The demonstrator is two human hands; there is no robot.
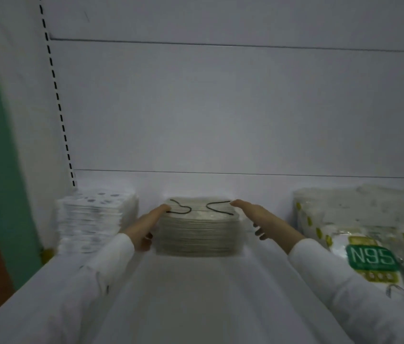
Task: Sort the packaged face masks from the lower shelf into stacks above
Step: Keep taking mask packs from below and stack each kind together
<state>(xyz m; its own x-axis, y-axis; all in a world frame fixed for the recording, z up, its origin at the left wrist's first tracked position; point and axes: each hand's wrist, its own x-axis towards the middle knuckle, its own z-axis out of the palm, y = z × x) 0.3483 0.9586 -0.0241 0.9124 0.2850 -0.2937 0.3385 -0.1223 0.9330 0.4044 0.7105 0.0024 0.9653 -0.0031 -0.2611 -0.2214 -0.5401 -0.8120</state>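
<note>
Smooth white sleeves (84, 281) beside ridged mask stack (198, 232)

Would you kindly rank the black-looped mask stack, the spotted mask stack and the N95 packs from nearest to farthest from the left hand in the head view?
1. The black-looped mask stack: centre, right against the fingers of the left hand.
2. The spotted mask stack: just to that hand's left.
3. The N95 packs: far right.

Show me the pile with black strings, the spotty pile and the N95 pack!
pile with black strings (197, 234): head view, front side of the stack.
spotty pile (91, 219): head view, front side of the stack.
N95 pack (371, 258): head view, green label.
</note>
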